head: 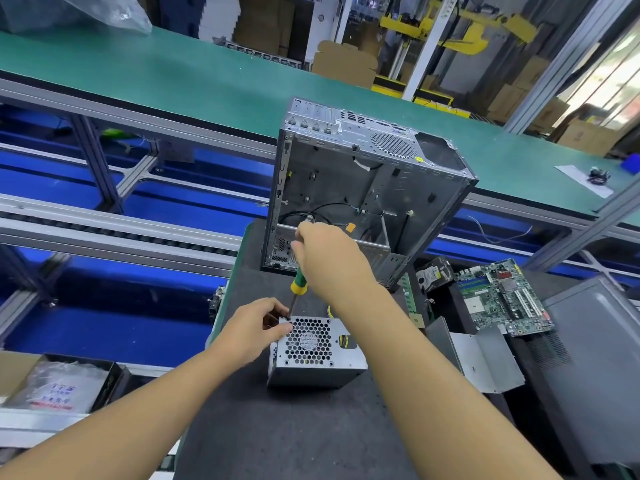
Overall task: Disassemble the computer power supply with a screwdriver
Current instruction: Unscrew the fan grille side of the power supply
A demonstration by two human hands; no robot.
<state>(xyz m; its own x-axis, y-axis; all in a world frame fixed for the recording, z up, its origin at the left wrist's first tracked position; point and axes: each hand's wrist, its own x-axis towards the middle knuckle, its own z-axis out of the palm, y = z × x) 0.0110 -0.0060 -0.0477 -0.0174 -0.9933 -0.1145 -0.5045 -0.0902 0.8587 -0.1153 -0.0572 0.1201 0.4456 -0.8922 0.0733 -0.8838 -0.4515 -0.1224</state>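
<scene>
Early: power supply (317, 351) sits on table (277, 427), casing still closed. Now: right hand (325, 254) grips screwdriver (297, 289), tip at its upper-left corner; left hand (258, 327) pinches that corner.

Site: factory-floor teardown station on an electronics line.

Evidence:
- A long green conveyor belt (173, 74) runs across the upper half of the frame on grey aluminium framing (100, 174).
- A roller track (104, 233) lies parallel to it at mid left.
- Cardboard cartons (346, 64) are stacked beyond the belt at top centre, with yellow machinery (516, 27) at top right.
- On the dark-matted bench (277, 427), lower centre, a gutted computer case (363, 188) stands open with a power supply (317, 351) in front of it.
- A bare motherboard (502, 299) and a hard drive (434, 273) lie to the right.
- An open box of bagged parts (110, 382) sits at lower left.
</scene>
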